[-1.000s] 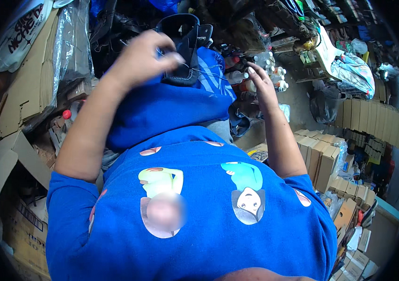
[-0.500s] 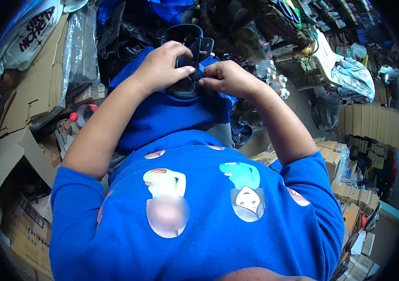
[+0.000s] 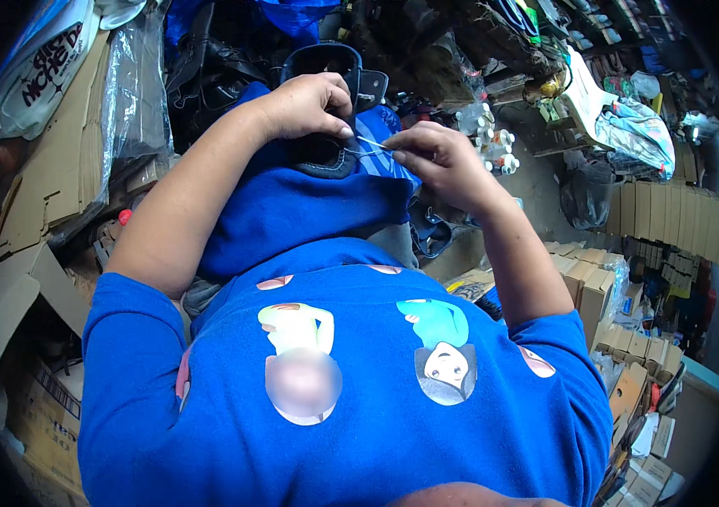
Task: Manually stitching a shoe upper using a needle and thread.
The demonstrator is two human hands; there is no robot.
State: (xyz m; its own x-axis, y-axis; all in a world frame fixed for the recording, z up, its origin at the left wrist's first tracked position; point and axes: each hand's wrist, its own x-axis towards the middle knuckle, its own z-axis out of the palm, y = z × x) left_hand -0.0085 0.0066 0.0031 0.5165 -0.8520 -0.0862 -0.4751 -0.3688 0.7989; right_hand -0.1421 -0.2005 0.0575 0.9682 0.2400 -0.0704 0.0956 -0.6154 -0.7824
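Note:
A black leather piece, looking like a shoe or sandal upper [image 3: 327, 166], lies on the blue cloth [image 3: 309, 211] over my lap, with pale stitches along its near edge. My left hand [image 3: 313, 106] is closed on its side, thumb and fingers pinching the edge; the inside is partly hidden by that hand. From this edge a white thread [image 3: 368, 148] runs to my right hand [image 3: 440, 160], which stands off to the right with thumb and forefinger pinched on it. Whether a needle is there is too small to tell. A strap with metal fittings [image 3: 372, 87] sticks out at the far right.
Flattened cardboard [image 3: 59, 169] and clear plastic [image 3: 136, 93] lean at the left. White bottles [image 3: 495, 148] stand on the floor to the right, near a white chair [image 3: 583, 97] with cloth on it. Stacked boxes [image 3: 588, 287] fill the right side. Another black strapped shoe [image 3: 431, 232] lies by my lap.
My right hand has moved away from the black upper, to the right and slightly nearer, and white thread now stretches between them. My left hand keeps its hold on the upper.

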